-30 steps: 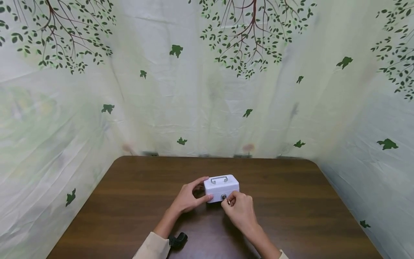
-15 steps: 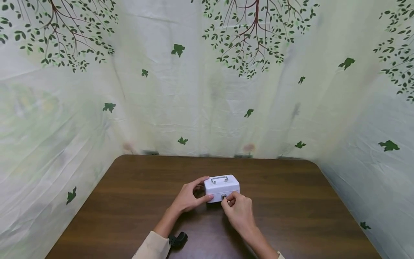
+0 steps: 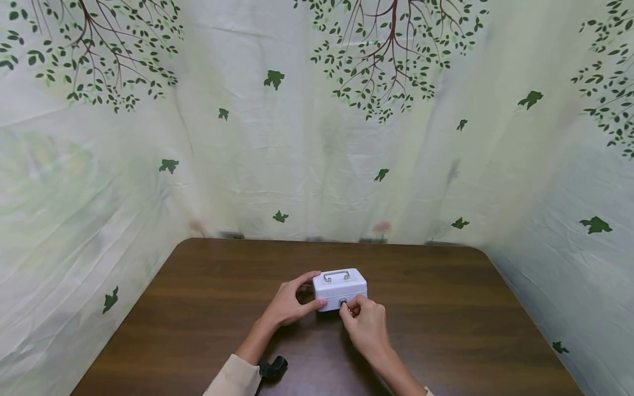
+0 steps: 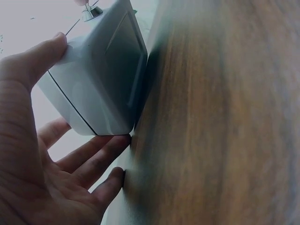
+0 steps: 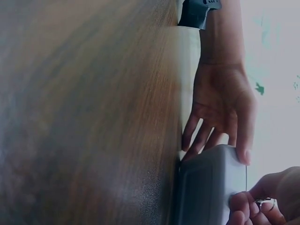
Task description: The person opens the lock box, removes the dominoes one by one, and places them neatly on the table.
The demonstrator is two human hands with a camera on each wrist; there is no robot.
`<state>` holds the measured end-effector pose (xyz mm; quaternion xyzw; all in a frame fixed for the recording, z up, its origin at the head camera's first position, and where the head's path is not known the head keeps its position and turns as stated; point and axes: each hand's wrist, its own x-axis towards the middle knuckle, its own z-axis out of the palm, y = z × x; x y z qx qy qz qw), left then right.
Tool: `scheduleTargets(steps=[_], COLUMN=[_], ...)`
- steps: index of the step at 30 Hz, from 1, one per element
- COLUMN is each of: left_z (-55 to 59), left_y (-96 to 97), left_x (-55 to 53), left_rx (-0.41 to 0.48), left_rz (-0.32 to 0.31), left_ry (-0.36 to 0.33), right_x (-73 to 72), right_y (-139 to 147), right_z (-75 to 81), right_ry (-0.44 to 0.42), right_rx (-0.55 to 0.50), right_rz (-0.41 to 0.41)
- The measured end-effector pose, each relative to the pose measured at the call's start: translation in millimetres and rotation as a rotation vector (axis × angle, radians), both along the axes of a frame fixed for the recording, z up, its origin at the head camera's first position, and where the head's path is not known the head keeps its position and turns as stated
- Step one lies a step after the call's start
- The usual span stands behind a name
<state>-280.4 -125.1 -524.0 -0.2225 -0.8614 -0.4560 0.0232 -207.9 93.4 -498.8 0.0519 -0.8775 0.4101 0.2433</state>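
Note:
A small white cash box (image 3: 339, 286) with a metal carry handle (image 3: 337, 276) on its lid stands on the table in the head view. Its lid is down. My left hand (image 3: 289, 303) holds the box at its left end, thumb on the front face and fingers round the end and back. The underside shows in both wrist views, so the front edge is off the table. At the round lock (image 4: 92, 13) on the front, my right hand (image 3: 367, 324) pinches a key, mostly hidden by the fingers. A metal ring (image 5: 265, 200) hangs from it in the right wrist view.
The brown wooden table (image 3: 223, 275) reaches back to a pale curtain (image 3: 297, 137) printed with leaves and branches, which also hangs at both sides. A black wrist strap (image 3: 272, 368) sits on my left wrist, at the cream sleeve.
My right hand has turned very slightly at the lock, and less of the key's metal shows beside the fingers. The left hand and the box stay in place.

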Motion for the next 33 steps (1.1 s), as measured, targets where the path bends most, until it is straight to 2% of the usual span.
scheduleTargets(steps=[11, 19, 25, 33], left_z=[0.2, -0.1, 0.4, 1.3], left_y=[0.6, 1.5, 2.7, 2.3], left_x=[-1.3, -0.9, 0.0, 0.8], left_rx=[0.006, -0.001, -0.015, -0.012], left_rz=[0.001, 0.013, 0.014, 0.019], left_ry=[-0.013, -0.022, -0.020, -0.027], right_x=[-1.9, -1.1, -1.9, -1.7], right_y=[-1.2, -2.5, -2.8, 1.5], right_z=[0.9, -4.3, -7.7, -2.8], right_ry=[-0.063, -0.027, -0.043, -0.063], right_rx=[-0.065, -0.020, -0.012, 0.036], right_rz=[-0.018, -0.022, -0.017, 0.015])
